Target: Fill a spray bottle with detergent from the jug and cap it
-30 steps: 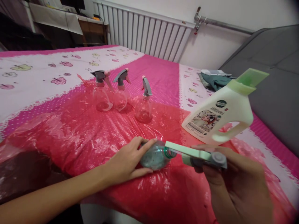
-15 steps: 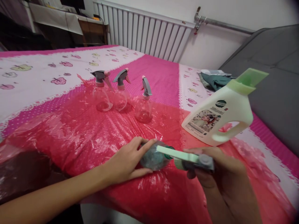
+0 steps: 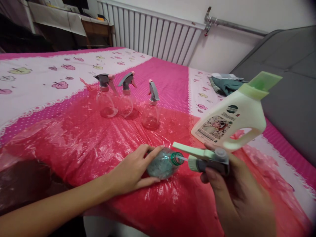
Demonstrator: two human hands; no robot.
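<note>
My left hand (image 3: 138,168) is closed around a clear greenish spray bottle (image 3: 161,166), which lies tilted on the red plastic sheet (image 3: 111,154) with its open green-threaded neck facing right. In my right hand (image 3: 237,187) is a spray head (image 3: 209,161), grey with a pale green trigger and collar. Its thin tube runs into the bottle's neck, and the collar stands apart from the threads. Beyond the hands are three clear spray bottles with grey and pink heads: a left one (image 3: 107,103), a middle one (image 3: 127,105) and a right one (image 3: 151,115).
A large cream detergent bottle (image 3: 232,115) with a green cap stands just behind my right hand. Folded clothes (image 3: 227,84) lie farther back near a grey headboard (image 3: 283,65). A radiator (image 3: 153,33) and a desk (image 3: 56,19) are beyond the bed.
My right hand has drawn the spray head slightly right, away from the bottle's neck, so the tube now shows between them. My left hand keeps its hold on the bottle.
</note>
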